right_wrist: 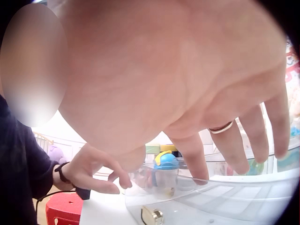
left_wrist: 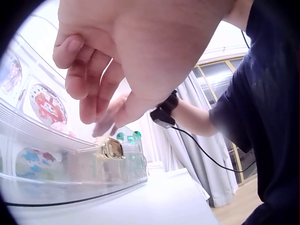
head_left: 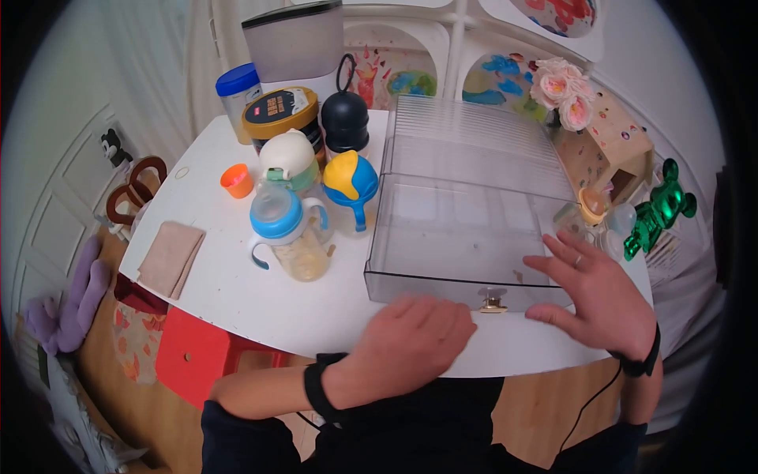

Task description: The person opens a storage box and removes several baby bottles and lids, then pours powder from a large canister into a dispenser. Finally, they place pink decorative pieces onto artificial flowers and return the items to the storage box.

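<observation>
Three views of your table [head_left: 229,276].
Head: above the near edge, facing forward and down. Wrists: close against your left hand [head_left: 414,340] and right hand [head_left: 600,292], facing across toward each other, sharing the gold latch [left_wrist: 113,148].

On your left you have a folded beige cloth [head_left: 170,257] near the edge of the white worktop [head_left: 225,312], a red stool [head_left: 189,355] lower down and a purple plush toy [head_left: 83,296] farther out. At your far right, pink roses [head_left: 564,87] and a shiny green bear figurine [head_left: 659,212] stand out.
</observation>
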Available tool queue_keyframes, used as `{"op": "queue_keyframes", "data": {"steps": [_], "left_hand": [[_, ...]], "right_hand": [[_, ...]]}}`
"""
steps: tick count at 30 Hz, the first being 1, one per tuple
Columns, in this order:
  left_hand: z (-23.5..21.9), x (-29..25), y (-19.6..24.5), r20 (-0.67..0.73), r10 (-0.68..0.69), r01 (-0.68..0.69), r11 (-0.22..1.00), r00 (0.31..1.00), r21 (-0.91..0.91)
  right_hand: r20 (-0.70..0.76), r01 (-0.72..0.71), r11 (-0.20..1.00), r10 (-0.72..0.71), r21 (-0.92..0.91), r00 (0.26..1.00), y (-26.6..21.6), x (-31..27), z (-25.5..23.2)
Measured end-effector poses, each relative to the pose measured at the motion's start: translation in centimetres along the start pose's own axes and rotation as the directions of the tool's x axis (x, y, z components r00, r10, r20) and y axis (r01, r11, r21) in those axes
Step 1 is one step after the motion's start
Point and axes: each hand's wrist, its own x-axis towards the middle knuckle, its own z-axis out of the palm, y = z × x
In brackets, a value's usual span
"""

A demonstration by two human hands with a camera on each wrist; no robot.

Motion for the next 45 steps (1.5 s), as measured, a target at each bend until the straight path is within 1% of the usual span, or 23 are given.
{"op": "queue_keyframes", "data": {"steps": [2, 3, 5, 6, 8, 11, 13, 14, 17, 18, 19, 21, 23, 25, 30, 33, 34, 37, 38, 39, 41, 42, 45], "left_hand": [[-1.9, -0.3, -1.1, -0.03, -0.05, 0.05, 0.999, 0.998, -0.008], [-2.9, -0.4, -1.8, -0.034, -0.07, 0.071, 0.997, 0.997, 0.044], [-5.3, -0.5, -3.1, -0.048, -0.101, 0.105, 0.991, 0.994, 0.085], [-6.0, -0.9, -3.7, -0.1, -0.126, 0.138, 0.983, 0.987, 0.121], [-7.6, -1.9, -5.1, -0.133, -0.159, 0.182, 0.967, 0.978, 0.177], [-9.3, -3.0, -6.9, -0.241, -0.29, 0.348, 0.905, 0.926, 0.246], [-10.3, -2.9, -7.3, -0.296, -0.387, 0.471, 0.827, 0.873, 0.306], [-10.7, -3.6, -7.8, -0.274, -0.501, 0.566, 0.779, 0.821, 0.271], [-9.9, -3.5, -9.2, -0.303, -0.515, 0.586, 0.777, 0.802, 0.229], [-9.7, -4.1, -9.9, -0.258, -0.559, 0.611, 0.761, 0.788, 0.219], [-9.4, -4.1, -10.3, -0.257, -0.546, 0.598, 0.771, 0.797, 0.218], [-8.9, -4.2, -11.1, -0.256, -0.573, 0.62, 0.765, 0.779, 0.174], [-8.7, -3.9, -11.3, -0.211, -0.636, 0.667, 0.734, 0.742, 0.132], [-9.1, -4.0, -11.8, -0.164, -0.648, 0.668, 0.719, 0.744, 0.192], [-9.0, -4.4, -12.7, -0.153, -0.52, 0.541, 0.787, 0.84, 0.297], [-9.6, -4.1, -12.8, -0.081, -0.564, 0.567, 0.799, 0.822, 0.199], [-9.7, -3.4, -11.9, -0.113, -0.577, 0.587, 0.785, 0.809, 0.195], [-10.8, -3.1, -10.1, -0.168, -0.551, 0.576, 0.781, 0.817, 0.24], [-11.3, -3.5, -10.2, -0.225, -0.5, 0.542, 0.816, 0.837, 0.203], [-13.0, -3.1, -9.2, -0.199, -0.523, 0.56, 0.78, 0.829, 0.279], [-15.1, -4.0, -9.7, -0.28, -0.447, 0.521, 0.796, 0.849, 0.308], [-15.6, -3.2, -9.6, -0.289, -0.342, 0.427, 0.845, 0.894, 0.322], [-14.7, 1.7, -7.7, -0.379, -0.361, 0.391, 0.92, 0.852, 0.001]], "right_hand": [[-0.025, 0.003, 0.999, -0.005, -0.052, 1.0, -1.1, -1.3, 0.5], [-0.037, 0.002, 0.997, -0.005, -0.081, 0.999, -1.6, -1.9, 0.7], [-0.049, -0.021, 0.998, 0.018, -0.06, 0.999, -1.8, -2.8, 1.1], [-0.057, -0.035, 0.998, 0.032, -0.047, 0.998, -1.7, -3.1, 1.6], [-0.069, -0.057, 0.998, 0.056, -0.007, 0.996, -1.4, -3.4, 2.4], [-0.078, -0.079, 0.995, 0.083, 0.054, 0.993, -0.7, -3.6, 3.0], [-0.077, -0.093, 0.993, 0.099, 0.071, 0.992, -0.3, -3.7, 3.5], [-0.11, -0.078, 0.995, 0.085, 0.067, 0.99, -0.1, -3.7, 3.8], [-0.183, -0.058, 0.997, 0.065, 0.044, 0.981, -0.1, -4.0, 4.4], [-0.191, -0.059, 0.998, 0.064, 0.031, 0.98, -0.1, -4.0, 4.4], [-0.196, -0.064, 0.998, 0.066, 0.013, 0.978, 0.0, -4.1, 4.3], [-0.197, -0.108, 0.994, 0.099, -0.036, 0.975, -0.1, -4.6, 4.4], [-0.217, -0.138, 0.987, 0.117, -0.085, 0.969, 0.0, -5.0, 4.5], [-0.242, -0.157, 0.985, 0.136, -0.071, 0.961, 0.2, -5.4, 4.7], [-0.287, -0.154, 0.984, 0.123, -0.088, 0.95, 0.6, -5.7, 5.0], [-0.3, -0.095, 0.992, 0.068, -0.078, 0.951, 0.6, -5.0, 4.6], [-0.328, -0.062, 0.997, 0.046, -0.04, 0.944, 0.6, -4.5, 4.8], [-0.386, 0.012, 0.999, 0.008, 0.05, 0.923, 0.5, -3.0, 5.5], [-0.387, 0.021, 0.997, 0.007, 0.07, 0.922, 0.4, -2.4, 5.7], [-0.386, 0.031, 0.995, 0.007, 0.09, 0.922, 0.3, -1.9, 5.9], [-0.355, 0.045, 0.988, 0.01, 0.146, 0.935, 0.8, -0.9, 7.0], [-0.337, 0.053, 0.984, 0.007, 0.17, 0.942, 0.9, -0.4, 7.3], [-0.347, 0.121, 0.975, -0.049, 0.187, 0.936, 1.3, 0.1, 7.1]]}}
